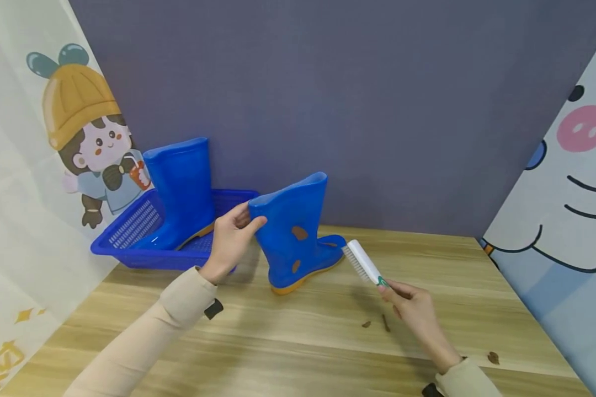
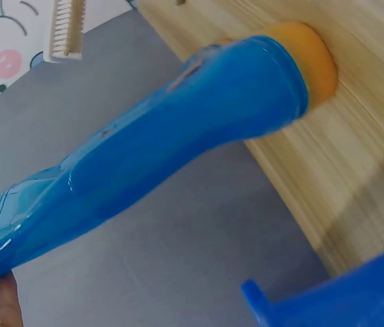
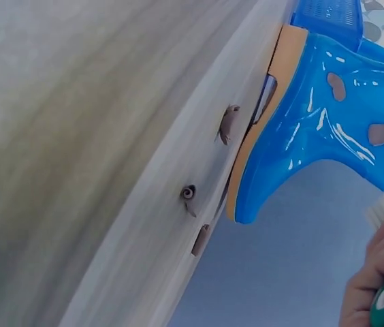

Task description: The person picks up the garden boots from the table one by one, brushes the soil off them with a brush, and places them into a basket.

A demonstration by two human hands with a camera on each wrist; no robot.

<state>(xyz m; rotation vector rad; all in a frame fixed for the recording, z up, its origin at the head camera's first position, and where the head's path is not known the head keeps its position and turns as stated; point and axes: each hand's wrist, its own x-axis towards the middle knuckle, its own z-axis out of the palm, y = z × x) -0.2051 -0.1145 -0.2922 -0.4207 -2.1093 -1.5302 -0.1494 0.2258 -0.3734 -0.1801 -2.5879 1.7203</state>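
You pinch the rim of the blue boot (image 1: 283, 237) between thumb and fingers of your left hand (image 1: 230, 234), while your right hand (image 1: 413, 309) grips the white brush (image 1: 365, 263) by its handle. The boot is at the table (image 1: 288, 353)'s back edge, just right of the basket (image 1: 149, 260), which sits at the back left corner with the second boot (image 1: 186, 187) inside. Holding it by the top probably steadies it and leaves the side with brown patches (image 1: 299, 233) clear of your fingers; the brush's bristles face the boot, near its toe. That toe points right and toward the back edge, the sole's long axis running slantwise from the heel nearer you; the shaft rises with a slight lean, opening up.
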